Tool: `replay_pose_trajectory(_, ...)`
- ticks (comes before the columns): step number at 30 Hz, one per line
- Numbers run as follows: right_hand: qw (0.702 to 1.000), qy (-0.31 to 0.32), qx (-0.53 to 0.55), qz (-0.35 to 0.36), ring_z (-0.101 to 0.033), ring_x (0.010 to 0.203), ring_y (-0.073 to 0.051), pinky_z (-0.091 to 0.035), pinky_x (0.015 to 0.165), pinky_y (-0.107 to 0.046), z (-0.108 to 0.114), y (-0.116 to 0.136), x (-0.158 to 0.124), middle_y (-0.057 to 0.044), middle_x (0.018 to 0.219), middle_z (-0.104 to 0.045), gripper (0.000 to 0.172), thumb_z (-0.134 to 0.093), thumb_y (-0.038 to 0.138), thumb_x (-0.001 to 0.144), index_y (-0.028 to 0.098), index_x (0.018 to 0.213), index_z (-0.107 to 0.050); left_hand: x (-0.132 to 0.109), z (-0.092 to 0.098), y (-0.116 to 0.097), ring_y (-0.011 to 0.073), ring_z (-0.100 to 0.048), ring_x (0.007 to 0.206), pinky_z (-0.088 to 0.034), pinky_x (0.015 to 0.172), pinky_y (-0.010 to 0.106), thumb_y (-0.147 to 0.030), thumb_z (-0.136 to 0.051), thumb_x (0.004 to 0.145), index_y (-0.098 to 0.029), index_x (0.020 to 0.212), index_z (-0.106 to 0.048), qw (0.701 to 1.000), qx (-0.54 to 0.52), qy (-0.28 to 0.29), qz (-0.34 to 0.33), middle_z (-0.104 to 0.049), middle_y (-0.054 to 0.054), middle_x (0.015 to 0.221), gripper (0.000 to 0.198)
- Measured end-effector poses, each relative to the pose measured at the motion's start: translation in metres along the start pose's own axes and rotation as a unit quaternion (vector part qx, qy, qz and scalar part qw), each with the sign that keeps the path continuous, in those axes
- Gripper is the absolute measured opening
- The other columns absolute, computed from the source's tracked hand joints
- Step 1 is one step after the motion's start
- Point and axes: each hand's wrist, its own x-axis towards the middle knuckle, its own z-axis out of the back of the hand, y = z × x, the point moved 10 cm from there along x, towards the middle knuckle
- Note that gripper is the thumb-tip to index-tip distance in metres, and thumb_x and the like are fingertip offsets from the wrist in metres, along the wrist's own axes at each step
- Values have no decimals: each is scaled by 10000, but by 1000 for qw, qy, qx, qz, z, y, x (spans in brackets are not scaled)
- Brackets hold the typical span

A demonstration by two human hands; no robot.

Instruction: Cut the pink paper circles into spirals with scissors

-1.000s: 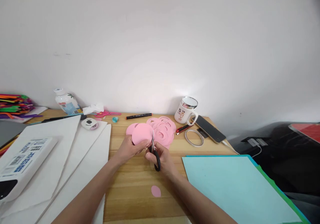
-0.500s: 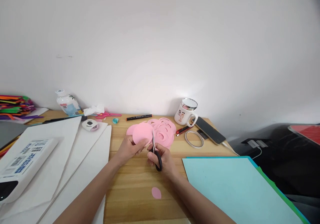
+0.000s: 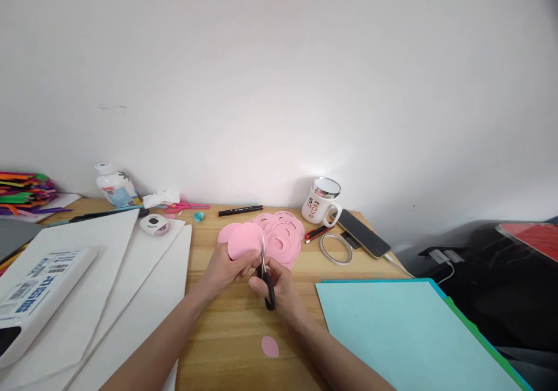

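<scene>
Between the fingers of my left hand [image 3: 223,270] is a round pink paper disc [image 3: 244,240], held up over the desk. My right hand [image 3: 279,289] grips a pair of scissors with black handles [image 3: 269,295]. The blades point away from me and lie along the right edge of the disc. Behind both hands rests a heap of pink paper cutouts [image 3: 285,237], partly hidden by the disc. A small leaf-shaped pink paper piece [image 3: 269,347] lies on the wooden desk [image 3: 226,339], nearer to me.
White sheets [image 3: 161,298] bearing a white box-like device [image 3: 47,298] cover the left side. Light blue sheets [image 3: 383,327] lie at right. Along the back are a bottle [image 3: 117,187], marker [image 3: 240,211], mug [image 3: 320,205], tape ring [image 3: 335,249] and phone [image 3: 362,233].
The view has tilted slightly, so most things sit a little lower. The scissors blades have closed up somewhat at the disc's right edge. Both hands keep their hold.
</scene>
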Motion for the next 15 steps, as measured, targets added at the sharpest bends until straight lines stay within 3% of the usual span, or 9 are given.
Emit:
replay_pose_trajectory(8, 1000, 2, 1, 7, -320, 490, -81, -235, 433, -196, -1, 8, 1, 58, 562, -442, 363, -720, 415, 592, 181, 780, -515, 0, -1, 1, 63, -313, 356, -266, 372, 196, -362, -593, 687, -163, 445, -443, 1000, -11, 5, 7, -365, -69, 344, 347)
replay_pose_trajectory(15, 1000, -8, 3, 0, -305, 449, -67, -229, 409, -186, 2, 0, 0, 70, 529, -441, 361, -718, 413, 602, 191, 784, -499, 2, 4, 5, 63, -325, 361, -257, 357, 187, -380, -591, 684, -157, 457, -452, 1000, 15, 1, 12, -381, -60, 370, 347)
